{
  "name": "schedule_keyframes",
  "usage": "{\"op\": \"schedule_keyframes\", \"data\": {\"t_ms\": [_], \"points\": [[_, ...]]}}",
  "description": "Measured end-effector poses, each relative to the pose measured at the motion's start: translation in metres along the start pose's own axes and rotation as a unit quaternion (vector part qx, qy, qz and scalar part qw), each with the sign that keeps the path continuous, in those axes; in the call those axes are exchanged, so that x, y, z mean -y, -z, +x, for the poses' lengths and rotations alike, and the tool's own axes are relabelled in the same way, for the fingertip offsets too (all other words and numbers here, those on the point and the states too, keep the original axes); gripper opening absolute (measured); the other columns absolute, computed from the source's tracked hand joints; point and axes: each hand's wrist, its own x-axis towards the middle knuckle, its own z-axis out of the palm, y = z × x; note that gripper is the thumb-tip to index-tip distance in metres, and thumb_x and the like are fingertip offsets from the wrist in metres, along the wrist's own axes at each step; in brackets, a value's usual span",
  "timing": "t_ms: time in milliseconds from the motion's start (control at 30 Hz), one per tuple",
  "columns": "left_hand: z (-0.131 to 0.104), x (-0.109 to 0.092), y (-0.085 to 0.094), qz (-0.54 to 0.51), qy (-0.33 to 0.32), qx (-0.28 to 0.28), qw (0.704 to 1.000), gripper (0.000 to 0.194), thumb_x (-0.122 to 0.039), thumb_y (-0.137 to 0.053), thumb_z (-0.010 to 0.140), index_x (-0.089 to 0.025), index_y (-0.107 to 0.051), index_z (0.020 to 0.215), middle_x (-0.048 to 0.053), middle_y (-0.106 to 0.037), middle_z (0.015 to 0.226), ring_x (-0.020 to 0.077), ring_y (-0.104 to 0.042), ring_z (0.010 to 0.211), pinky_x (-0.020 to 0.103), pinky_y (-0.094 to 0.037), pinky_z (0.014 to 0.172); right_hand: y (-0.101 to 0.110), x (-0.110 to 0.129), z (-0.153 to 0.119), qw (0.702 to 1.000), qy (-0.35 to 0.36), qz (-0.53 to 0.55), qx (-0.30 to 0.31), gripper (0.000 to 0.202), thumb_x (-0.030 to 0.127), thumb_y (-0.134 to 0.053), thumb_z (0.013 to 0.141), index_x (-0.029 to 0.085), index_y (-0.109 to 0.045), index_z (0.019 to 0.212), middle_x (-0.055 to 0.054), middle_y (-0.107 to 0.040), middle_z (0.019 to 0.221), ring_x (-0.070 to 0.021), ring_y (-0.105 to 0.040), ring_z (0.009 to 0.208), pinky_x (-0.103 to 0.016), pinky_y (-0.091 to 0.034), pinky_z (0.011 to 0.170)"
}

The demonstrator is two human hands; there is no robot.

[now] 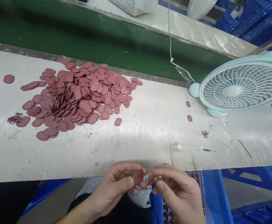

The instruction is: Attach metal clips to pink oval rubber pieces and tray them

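Note:
Over the table's front edge, my left hand [116, 188] pinches a dull-red oval disc [138, 176] with small holes between thumb and fingers. Close beside it, my right hand [179, 189] grips a small shiny reddish-brown piece [154, 179]; its exact kind is too small to make out. The piece is near the disc, but I cannot tell if they touch. A large heap of similar oval discs [86, 90] lies on the left half of the white table [138, 140]. Below my right hand, a blue bin [220, 196] contains many dark-red small pieces, partly hidden by the hand.
A light-blue fan [234, 91] stands at the right. Near it lie two loose discs [189, 118], dark scraps [205, 133], a clear-handled tool [189, 147] with a thin tip and a thin rod [245, 148]. A green channel [126, 49] runs behind the table.

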Motion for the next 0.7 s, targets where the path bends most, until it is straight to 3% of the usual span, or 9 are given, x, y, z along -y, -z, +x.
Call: {"op": "schedule_keyframes", "data": {"t_ms": [167,367,700], "points": [[0.003,0.0,-0.001,0.061,-0.014,0.002,0.998,0.028,-0.026,-0.082,0.084,-0.024,-0.079,0.111,0.008,-0.08,0.113,0.0168,-0.075,0.089,0.02,-0.058,0.072,-0.014,0.002,-0.015,0.994,0.038,-0.014,-0.104,0.017,0.018,-0.075,0.088,0.032,-0.081,0.096,-0.003,-0.079,0.083,-0.0183,-0.074,0.072,-0.026,-0.063,0.064],[0.002,0.004,-0.001,0.085,-0.044,0.016,0.995,0.029,-0.016,-0.079,0.086,-0.025,-0.078,0.114,0.006,-0.079,0.119,0.017,-0.074,0.103,0.026,-0.058,0.094,-0.014,-0.002,-0.016,0.995,0.029,-0.055,-0.082,0.017,0.02,-0.075,0.088,0.033,-0.081,0.097,0.0,-0.079,0.08,-0.0156,-0.072,0.067,-0.023,-0.058,0.062],[0.0,0.006,-0.007,0.092,-0.055,0.01,0.994,0.03,-0.014,-0.08,0.084,-0.023,-0.077,0.113,0.007,-0.079,0.118,0.0191,-0.074,0.105,0.03,-0.059,0.095,-0.018,-0.008,-0.017,0.996,0.026,-0.049,-0.068,0.018,0.019,-0.074,0.089,0.032,-0.079,0.101,-0.001,-0.079,0.087,-0.0171,-0.074,0.075,-0.024,-0.06,0.065]]}}
